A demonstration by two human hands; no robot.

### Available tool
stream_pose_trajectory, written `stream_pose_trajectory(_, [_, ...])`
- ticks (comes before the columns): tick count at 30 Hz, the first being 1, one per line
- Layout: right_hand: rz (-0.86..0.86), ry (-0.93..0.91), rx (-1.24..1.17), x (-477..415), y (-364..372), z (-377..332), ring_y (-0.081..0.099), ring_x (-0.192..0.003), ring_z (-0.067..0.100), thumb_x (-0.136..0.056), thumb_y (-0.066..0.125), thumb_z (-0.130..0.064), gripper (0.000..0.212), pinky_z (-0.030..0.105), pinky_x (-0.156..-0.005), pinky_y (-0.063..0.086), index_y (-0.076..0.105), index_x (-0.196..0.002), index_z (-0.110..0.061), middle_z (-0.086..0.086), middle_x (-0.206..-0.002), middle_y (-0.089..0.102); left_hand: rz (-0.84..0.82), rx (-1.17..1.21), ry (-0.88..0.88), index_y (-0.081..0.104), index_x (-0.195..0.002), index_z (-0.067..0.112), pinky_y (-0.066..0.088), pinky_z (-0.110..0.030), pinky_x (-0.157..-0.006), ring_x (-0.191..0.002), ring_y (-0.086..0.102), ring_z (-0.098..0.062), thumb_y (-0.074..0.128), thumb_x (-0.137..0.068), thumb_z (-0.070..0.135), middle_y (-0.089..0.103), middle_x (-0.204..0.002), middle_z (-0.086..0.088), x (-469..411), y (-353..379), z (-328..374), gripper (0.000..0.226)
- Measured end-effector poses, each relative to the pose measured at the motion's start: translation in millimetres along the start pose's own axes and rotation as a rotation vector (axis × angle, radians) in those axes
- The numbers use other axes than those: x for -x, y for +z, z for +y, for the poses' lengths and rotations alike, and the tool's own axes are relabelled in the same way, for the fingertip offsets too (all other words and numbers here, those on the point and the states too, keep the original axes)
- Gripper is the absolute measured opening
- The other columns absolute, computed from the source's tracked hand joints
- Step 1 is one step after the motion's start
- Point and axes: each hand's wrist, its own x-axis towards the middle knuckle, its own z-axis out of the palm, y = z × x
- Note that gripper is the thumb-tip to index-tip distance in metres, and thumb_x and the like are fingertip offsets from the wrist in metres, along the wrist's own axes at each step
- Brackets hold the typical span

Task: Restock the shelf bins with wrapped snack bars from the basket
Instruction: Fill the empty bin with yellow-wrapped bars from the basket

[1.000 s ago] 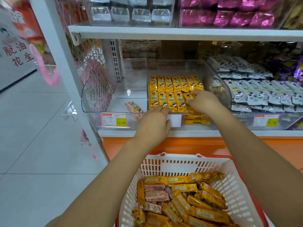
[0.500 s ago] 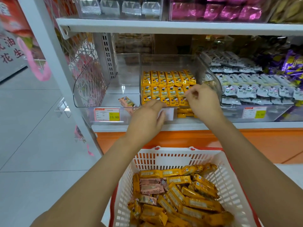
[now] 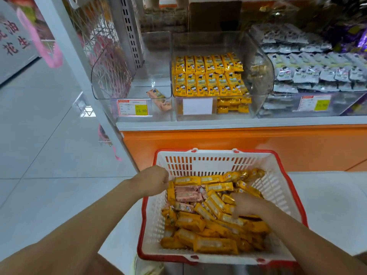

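Reaches the right hand down among the yellow snack bars heaped in the near red-and-white basket, fingers on the wrappers, grip too blurred to call. Sets the left hand at the basket's far-left corner, fingers curled, hold on the rim unclear. Farther back, shows the middle shelf bin part-filled with yellow packs.

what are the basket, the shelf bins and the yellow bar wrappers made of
Basket: moulded plastic by the look, matt white slotted walls, red rim.
Shelf bins: clear rigid plastic, probably acrylic; contents show through, edges glint.
Yellow bar wrappers: thin glossy film, plastic or foil-lined; sheen and creases.
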Motion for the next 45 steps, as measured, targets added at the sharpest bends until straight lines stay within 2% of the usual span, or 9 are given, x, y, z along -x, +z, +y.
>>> stream_pose_trajectory(3, [-0.039,0.105,-0.038,-14.4,27.2,10.7,0.058,-0.092,0.021,-0.084,0.067,-0.021,0.091,0.024,-0.054,0.042,0.008,-0.152,-0.007,0.011,-0.122,0.053,0.022,0.055,-0.036,0.067,-0.091,0.006,0.050,-0.034,-0.077,-0.081,0.060,-0.021,0.048,-0.095,0.023,0.067,-0.090,-0.009,2.1,6.0,-15.4,0.026])
stream_pose_trajectory(7, [-0.012,0.144,-0.107,-32.7,41.7,30.9,0.051,-0.116,0.027,-0.074,0.070,-0.034,0.085,0.034,-0.084,0.049,0.028,-0.143,-0.008,0.010,-0.132,0.047,-0.022,0.110,-0.087,0.066,-0.080,-0.001,0.051,-0.038,-0.071,-0.067,0.056,-0.023,0.051,-0.093,0.023,0.060,-0.076,-0.016,0.8,14.9,-26.9,0.030])
stream_pose_trajectory(17, [-0.043,0.084,-0.241,-27.1,29.3,28.2,0.054,-0.113,0.019,-0.080,0.075,-0.037,0.056,0.025,-0.084,0.045,0.050,-0.125,-0.016,0.002,-0.123,0.054,-0.118,0.081,-0.144,0.043,-0.057,0.012,0.033,-0.023,-0.057,-0.052,0.036,-0.012,0.050,-0.096,0.025,0.034,-0.056,-0.003,-9.2,1.6,-17.2,0.042])
stream_pose_trajectory(21, [-0.037,0.037,-0.228,-21.8,28.6,23.6,0.046,-0.084,0.014,-0.080,0.075,-0.031,0.039,0.023,-0.059,0.033,0.044,-0.100,-0.021,-0.002,-0.093,0.044,-0.142,0.061,-0.156,0.038,-0.059,0.008,0.027,-0.019,-0.052,-0.048,0.032,-0.011,0.049,-0.098,0.026,0.033,-0.056,-0.001,-12.7,-2.9,-11.3,0.043])
stream_pose_trajectory(29, [0.183,0.001,-0.372,-7.6,25.1,6.5,0.047,-0.082,0.011,-0.081,0.073,-0.039,0.070,0.018,-0.051,0.031,0.040,-0.136,-0.010,-0.008,-0.094,0.043,-0.196,0.039,-0.132,0.037,-0.056,0.016,0.027,-0.020,-0.051,-0.049,0.032,-0.011,0.050,-0.097,0.030,0.033,-0.057,-0.001,-13.7,-9.2,8.5,0.045])
stream_pose_trajectory(32, [0.325,-0.054,-0.502,4.1,7.5,-14.4,0.044,-0.071,0.007,-0.083,0.071,-0.042,0.070,0.017,-0.048,0.028,0.036,-0.134,-0.008,-0.014,-0.076,0.035,-0.221,0.223,-0.087,0.051,-0.062,0.009,0.036,-0.022,-0.056,-0.058,0.050,-0.017,0.051,-0.096,0.036,0.050,-0.063,-0.006,-11.9,-10.6,21.5,0.044])
stream_pose_trajectory(36, [0.610,-0.197,-0.626,36.1,-17.4,-50.8,0.054,-0.060,0.001,-0.082,0.072,-0.040,0.045,0.016,-0.045,0.039,0.042,-0.107,-0.017,-0.012,-0.076,0.055,-0.244,0.737,-0.079,0.064,-0.111,0.000,0.057,-0.024,-0.074,-0.084,0.069,-0.017,0.048,-0.089,0.057,0.071,-0.105,-0.012,-8.0,-10.3,46.8,0.063])
stream_pose_trajectory(41, [0.813,-0.295,-0.631,69.4,-29.9,-75.3,0.055,-0.075,0.005,-0.077,0.074,-0.047,0.050,0.019,-0.056,0.045,0.037,-0.105,-0.027,-0.008,-0.088,0.058,-0.070,1.126,-0.033,0.070,-0.095,0.002,0.058,-0.025,-0.077,-0.082,0.072,-0.015,0.068,-0.082,0.039,0.074,-0.083,-0.008,-2.2,-22.8,65.2,0.038])
stream_pose_trajectory(45, [0.878,-0.352,-0.676,78.9,-39.3,-68.0,0.055,-0.094,0.008,-0.076,0.066,-0.062,0.057,0.031,-0.075,0.050,0.041,-0.116,-0.030,-0.010,-0.103,0.057,-0.085,1.404,-0.004,0.066,-0.088,0.004,0.057,-0.027,-0.081,-0.088,0.070,-0.018,0.065,-0.088,0.021,0.072,-0.095,-0.015,0.2,-32.7,67.1,0.017])
